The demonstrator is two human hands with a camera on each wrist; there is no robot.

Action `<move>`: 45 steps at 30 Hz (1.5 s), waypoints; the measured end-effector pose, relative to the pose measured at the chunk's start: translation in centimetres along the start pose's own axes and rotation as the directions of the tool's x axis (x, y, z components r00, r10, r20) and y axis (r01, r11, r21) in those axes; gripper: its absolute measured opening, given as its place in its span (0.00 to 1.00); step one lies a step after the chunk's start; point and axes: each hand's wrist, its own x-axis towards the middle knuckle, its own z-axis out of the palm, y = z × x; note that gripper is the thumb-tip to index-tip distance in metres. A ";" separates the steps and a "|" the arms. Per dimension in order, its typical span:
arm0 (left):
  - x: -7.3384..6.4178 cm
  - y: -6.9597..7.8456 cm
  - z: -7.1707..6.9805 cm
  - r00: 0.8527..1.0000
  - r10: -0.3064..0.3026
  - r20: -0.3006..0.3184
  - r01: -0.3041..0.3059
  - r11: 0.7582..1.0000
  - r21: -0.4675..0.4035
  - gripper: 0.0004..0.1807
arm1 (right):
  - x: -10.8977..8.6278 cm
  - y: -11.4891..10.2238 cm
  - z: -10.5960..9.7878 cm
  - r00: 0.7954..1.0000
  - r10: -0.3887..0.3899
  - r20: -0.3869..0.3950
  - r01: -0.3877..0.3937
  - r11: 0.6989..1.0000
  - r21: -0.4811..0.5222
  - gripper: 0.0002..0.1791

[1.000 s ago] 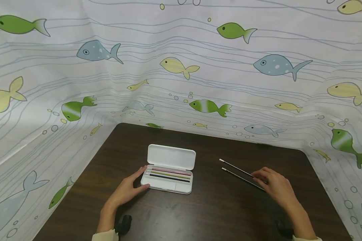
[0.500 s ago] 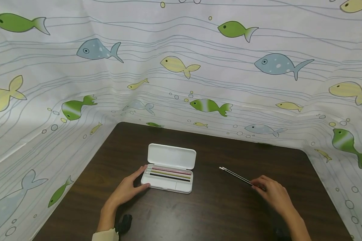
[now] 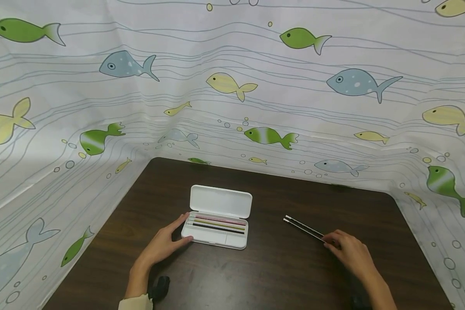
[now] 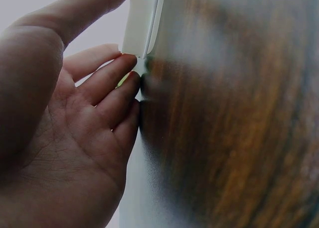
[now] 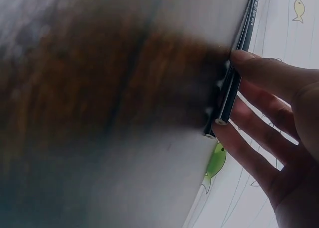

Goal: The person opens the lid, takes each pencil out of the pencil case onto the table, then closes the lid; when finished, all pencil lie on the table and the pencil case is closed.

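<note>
Here's the white case (image 3: 209, 237), sitting on the dark wood-grain table (image 3: 263, 271), lid (image 3: 221, 201) tipped up at its twelve o'clock, and inside it a row of pencils (image 3: 218, 229) in pink, yellow and black! In from eight o'clock comes the left hand (image 3: 162, 246), thumb at the front edge, index finger at the back corner, spread wide to grip the case's left end between them. Over to the right hand (image 3: 354, 254), between three and four o'clock from the case and well apart from it: a narrow pinch, thumb against fingertips, on two dark pencils (image 5: 228, 103)! Their white-tipped ends point out to ten o'clock from that hand, slightly separated; the right wrist view shows blunt ends at the fingers. Whether they touch the table, I can't tell. Beyond, at twelve o'clock, hangs the fish-print sheet (image 3: 224, 112); a pale sleeve (image 3: 136, 302) shows behind the left wrist.
</note>
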 end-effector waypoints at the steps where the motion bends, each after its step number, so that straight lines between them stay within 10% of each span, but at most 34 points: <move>1: 0.0 0.0 0.0 1.000 -0.001 0.001 0.001 1.000 -0.003 0.46 | 0.0 0.0 0.0 1.000 0.002 0.003 -0.002 1.000 -0.004 0.10; 45: -0.1 0.4 -0.2 1.000 -0.003 0.002 0.004 1.000 -0.011 0.46 | 0.8 -0.5 -2.2 0.999 -0.041 -0.020 0.040 0.998 -0.051 0.11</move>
